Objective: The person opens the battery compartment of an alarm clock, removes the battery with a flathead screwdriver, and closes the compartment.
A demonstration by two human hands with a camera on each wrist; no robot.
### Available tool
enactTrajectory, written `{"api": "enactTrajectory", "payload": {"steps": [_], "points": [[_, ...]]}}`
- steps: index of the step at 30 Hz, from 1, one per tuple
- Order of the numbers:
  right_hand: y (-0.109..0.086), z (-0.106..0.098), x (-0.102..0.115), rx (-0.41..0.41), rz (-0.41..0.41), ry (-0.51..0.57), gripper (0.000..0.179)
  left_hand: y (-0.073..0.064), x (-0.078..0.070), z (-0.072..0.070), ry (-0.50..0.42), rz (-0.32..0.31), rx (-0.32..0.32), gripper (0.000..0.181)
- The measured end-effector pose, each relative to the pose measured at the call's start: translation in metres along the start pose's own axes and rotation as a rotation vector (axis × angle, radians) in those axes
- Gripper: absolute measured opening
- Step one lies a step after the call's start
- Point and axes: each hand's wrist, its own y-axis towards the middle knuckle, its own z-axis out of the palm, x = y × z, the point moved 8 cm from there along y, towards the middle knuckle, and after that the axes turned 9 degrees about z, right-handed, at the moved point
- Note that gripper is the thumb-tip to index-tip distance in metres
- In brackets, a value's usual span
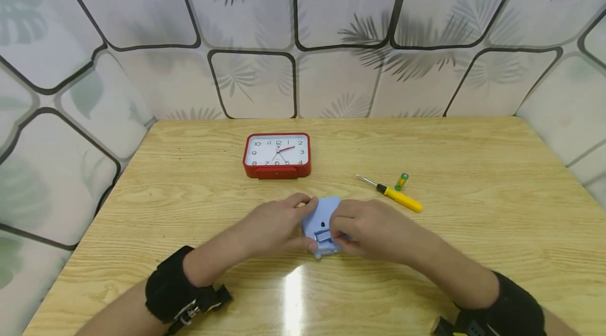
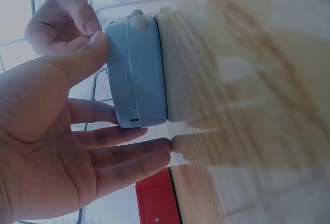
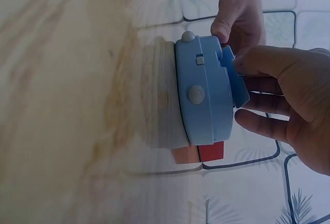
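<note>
A light-blue alarm clock point(image 1: 326, 207) lies back side up on the table, with a small black knob and a rectangular battery compartment point(image 1: 324, 236) facing up. Two round whitish feet stick out of its near side in the right wrist view. My left hand point(image 1: 274, 225) steadies the clock between thumb and fingers from the left. From the right, my right hand point(image 1: 374, 228) pinches a blue battery cover point(image 3: 237, 87), tilted up from the clock's back. Its fingers hide part of the compartment in the head view.
A red rectangular clock point(image 1: 277, 172) stands behind the hands, dial tilted up. Right of it lie a yellow-handled screwdriver point(image 1: 402, 199) and a green battery point(image 1: 401, 182) on the wooden table point(image 1: 473, 168). A patterned wall covering point(image 1: 341, 83) rises along the table's back edge.
</note>
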Motion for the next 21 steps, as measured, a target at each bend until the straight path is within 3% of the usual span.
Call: {"api": "enactTrajectory", "payload": {"steps": [21], "points": [[0.0019,0.0084,0.0016,0.042,0.038,-0.025,0.013,-0.0004,0.0001,0.0008,-0.02,-0.021,0.018,0.085]]}}
